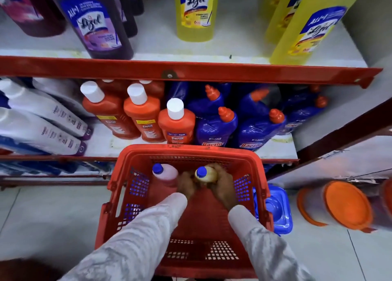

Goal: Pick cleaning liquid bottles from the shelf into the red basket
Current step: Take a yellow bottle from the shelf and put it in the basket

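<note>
A red plastic basket (252,160) stands on the floor below the shelves. Inside it, at the far left, a pink bottle (166,174) with a blue cap stands upright. Beside it is a yellow bottle (210,173) with a blue cap, held from both sides down in the basket by my left hand (187,184) and my right hand (222,185). Both arms wear light grey sleeves. On the upper shelf stand tall yellow Lizol bottles (196,11) and purple Lizol bottles (95,24).
The lower shelf holds orange Bactin bottles (177,123) with white caps, blue Bactin bottles (215,128) with orange caps, and white bottles (40,119) lying at the left. A red shelf edge (191,73) juts out above the basket. Blue-lidded (277,208) and orange-lidded (345,204) containers sit on the floor at right.
</note>
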The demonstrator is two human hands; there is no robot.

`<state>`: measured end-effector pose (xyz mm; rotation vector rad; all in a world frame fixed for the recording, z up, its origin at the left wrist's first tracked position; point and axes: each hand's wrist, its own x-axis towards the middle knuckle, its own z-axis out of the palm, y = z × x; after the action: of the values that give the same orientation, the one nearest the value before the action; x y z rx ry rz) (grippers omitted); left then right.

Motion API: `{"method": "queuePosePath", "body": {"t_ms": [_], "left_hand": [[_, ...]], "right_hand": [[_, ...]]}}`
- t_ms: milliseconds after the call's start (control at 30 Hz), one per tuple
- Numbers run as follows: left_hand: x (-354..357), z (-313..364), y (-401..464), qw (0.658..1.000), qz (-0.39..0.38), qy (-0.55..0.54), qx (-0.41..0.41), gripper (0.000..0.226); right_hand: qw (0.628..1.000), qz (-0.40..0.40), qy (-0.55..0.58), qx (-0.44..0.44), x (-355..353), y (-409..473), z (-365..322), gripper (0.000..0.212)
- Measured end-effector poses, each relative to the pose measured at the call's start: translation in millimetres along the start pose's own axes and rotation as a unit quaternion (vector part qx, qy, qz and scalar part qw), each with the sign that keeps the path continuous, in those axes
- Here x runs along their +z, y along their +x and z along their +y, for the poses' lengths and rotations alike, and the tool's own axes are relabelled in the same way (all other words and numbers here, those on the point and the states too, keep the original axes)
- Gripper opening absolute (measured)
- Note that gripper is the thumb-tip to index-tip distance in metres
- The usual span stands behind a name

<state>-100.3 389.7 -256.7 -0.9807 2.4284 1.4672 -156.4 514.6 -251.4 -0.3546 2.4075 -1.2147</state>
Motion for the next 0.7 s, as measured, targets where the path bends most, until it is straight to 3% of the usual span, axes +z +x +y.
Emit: {"method": "queuePosePath", "body": {"t_ms": [100,233,367,467,567,633,700], "left_hand": [[-5.4,5.0,0.9,1.0,-0.02,0.007,0.0,0.033],[-30.5,32.8,-16.6,0.998,0.009,0.032,0.049,0.034],[-76.8,70.0,-49.2,0.967,0.087,0.128,0.201,0.031],[-110.4,111.0,-62.0,0.896,0.194,0.209,0.34,0.021],[-136.1,170.3,-66.3,0.82,0.297,0.242,0.425,0.022],[-144.8,202.7,-62.0,0.796,0.329,0.256,0.438,0.031],[-149.3,228.2,-55.9,0.794,0.334,0.269,0.432,0.042]], "right_hand": [[1.0,-0.008,-0.01,0.003,-4.4,4.6,4.0,0.055],[0.999,-0.033,-0.029,-0.008,-30.3,11.2,-10.7,0.048],[0.999,0.0,0.013,-0.047,-76.6,6.1,-62.1,0.031],[0.986,0.086,0.06,-0.129,-118.0,-5.8,-120.7,0.018],[0.946,0.224,0.099,-0.211,-153.3,-11.5,-175.1,0.015],[0.91,0.305,0.124,-0.251,-171.4,-7.6,-201.5,0.014],[0.869,0.39,0.118,-0.281,-187.6,0.3,-219.5,0.022]]}}
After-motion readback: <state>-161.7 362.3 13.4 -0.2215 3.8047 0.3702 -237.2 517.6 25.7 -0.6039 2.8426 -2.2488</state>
